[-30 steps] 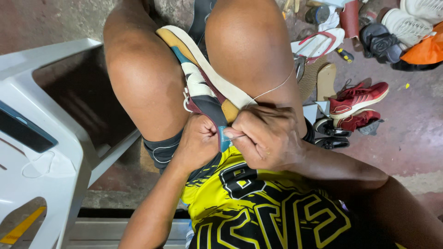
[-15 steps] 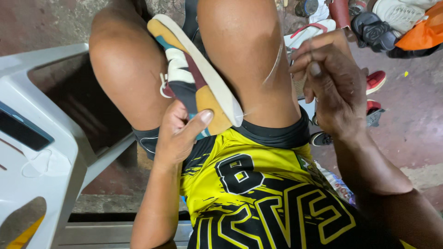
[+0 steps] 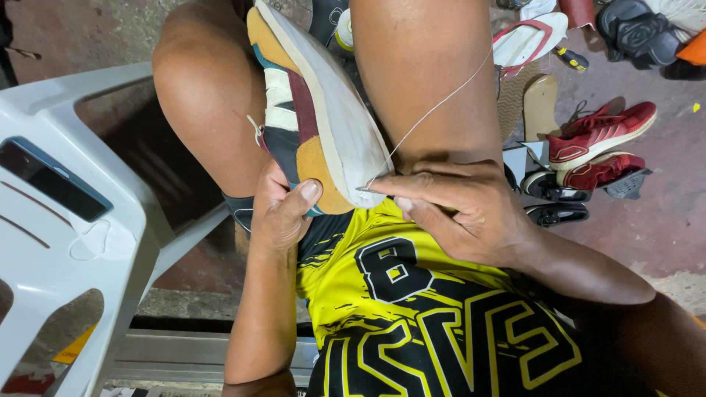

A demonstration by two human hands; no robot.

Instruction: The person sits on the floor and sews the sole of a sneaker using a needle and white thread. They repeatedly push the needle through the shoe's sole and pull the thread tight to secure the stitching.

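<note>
A multicoloured sneaker (image 3: 309, 110) with a pale sole is clamped between my knees, heel toward me. My left hand (image 3: 283, 209) grips its heel, thumb pressed on the tan heel patch. My right hand (image 3: 456, 213) pinches a needle (image 3: 365, 189) at the sole's edge near the heel. A white thread (image 3: 441, 99) runs taut from the needle up across my right thigh.
A white plastic chair (image 3: 66, 250) stands at my left with a dark phone (image 3: 51, 180) lying on its seat. Red sneakers (image 3: 599, 132), a loose insole (image 3: 540, 106), a flip-flop (image 3: 529, 40) and dark shoes lie on the floor at the right.
My right hand, raised out to the right half a second ago pulling the thread, has come back down to the sole's heel edge. The left hand has closed on the heel.
</note>
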